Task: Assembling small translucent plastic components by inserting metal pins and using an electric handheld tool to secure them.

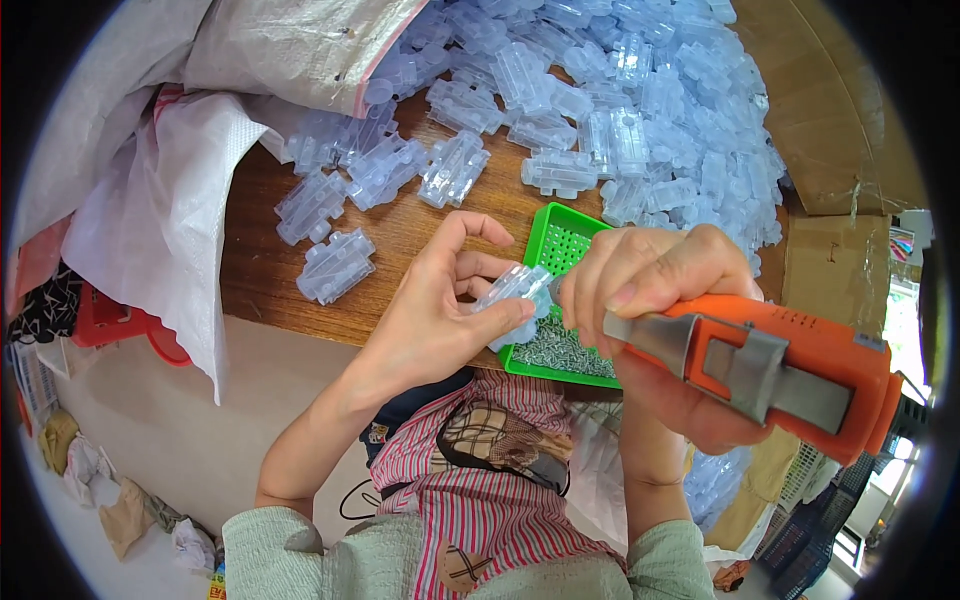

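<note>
My left hand [445,290] pinches a clear bluish plastic part [510,290] between thumb and fingers, just above the table's near edge. An orange electric screwdriver [780,365] with a grey metal front is wrapped in my right hand [670,290]. Its tip points left at the plastic part; whether they touch is hard to make out. Below both hands lies a green tray [548,222] with a perforated bottom. Small silvery screws [565,348] fill its near end. My right hand hides part of the tray.
A large heap of similar clear plastic parts [660,110] covers the back and right of the wooden table [270,285]. Several loose ones lie at left. White woven sacks [160,200] hang over the left side. A cardboard box wall [840,110] stands at right.
</note>
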`<state>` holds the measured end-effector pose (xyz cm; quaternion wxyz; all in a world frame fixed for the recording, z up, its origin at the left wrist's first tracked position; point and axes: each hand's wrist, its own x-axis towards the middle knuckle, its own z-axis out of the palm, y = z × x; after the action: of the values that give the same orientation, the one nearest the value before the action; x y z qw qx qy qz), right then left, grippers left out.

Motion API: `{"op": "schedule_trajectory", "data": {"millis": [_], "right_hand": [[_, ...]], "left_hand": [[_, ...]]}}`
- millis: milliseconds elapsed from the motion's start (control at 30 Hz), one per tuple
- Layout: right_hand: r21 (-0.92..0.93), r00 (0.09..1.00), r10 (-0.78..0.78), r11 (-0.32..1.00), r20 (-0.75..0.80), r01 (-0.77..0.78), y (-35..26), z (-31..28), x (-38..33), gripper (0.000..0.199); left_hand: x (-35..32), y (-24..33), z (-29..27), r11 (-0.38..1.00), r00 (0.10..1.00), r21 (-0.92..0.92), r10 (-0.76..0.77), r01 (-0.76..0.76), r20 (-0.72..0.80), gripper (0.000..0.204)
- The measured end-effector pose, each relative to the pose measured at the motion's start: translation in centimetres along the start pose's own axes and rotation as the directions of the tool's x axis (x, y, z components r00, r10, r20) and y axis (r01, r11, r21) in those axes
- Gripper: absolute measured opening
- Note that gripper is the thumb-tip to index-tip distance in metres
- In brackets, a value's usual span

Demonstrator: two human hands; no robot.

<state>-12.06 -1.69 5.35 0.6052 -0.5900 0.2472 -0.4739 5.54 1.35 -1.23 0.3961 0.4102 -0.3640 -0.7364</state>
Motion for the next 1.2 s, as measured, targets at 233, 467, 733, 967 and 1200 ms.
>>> {"op": "schedule_trajectory", "data": {"millis": [233, 467, 733, 967, 1200], "right_hand": [[-0.046, 0.996, 0.056, 0.998, 0.067, -0.053, -0.5, 0.0, 0.8, 0.081], [0.174, 0.97, -0.146, 0.968, -0.192, 0.18, -1.9, -0.7, 1.5, 0.078], [-0.669, 0.902, -0.154, 0.722, -0.404, -0.176, -2.6, -0.4, -2.9, 0.062], [-0.624, 0.914, 0.012, 0.727, -0.405, -0.286, -2.2, 2.7, -7.6, 0.05], [-0.548, 0.66, -0.143, 0.697, -0.738, -0.462, -6.1, -0.6, -14.2, 0.041]], "left_hand": [[0.0, -0.4, -0.3, 0.998, 0.999, 0.055, 0.035, -0.037, 0.038, 0.047], [-1.5, 1.7, 0.0, 0.96, 0.999, 0.28, 0.023, -0.015, -0.023, 0.05], [-2.2, 3.5, 1.4, 0.994, 0.991, 0.037, 0.099, -0.103, 0.092, 0.074], [-1.5, 2.4, 6.3, 0.859, 0.875, 0.184, 0.449, -0.479, 0.18, 0.1], [-1.4, 1.2, 7.8, 0.685, 0.797, 0.418, 0.451, -0.597, 0.4, 0.093]]}}
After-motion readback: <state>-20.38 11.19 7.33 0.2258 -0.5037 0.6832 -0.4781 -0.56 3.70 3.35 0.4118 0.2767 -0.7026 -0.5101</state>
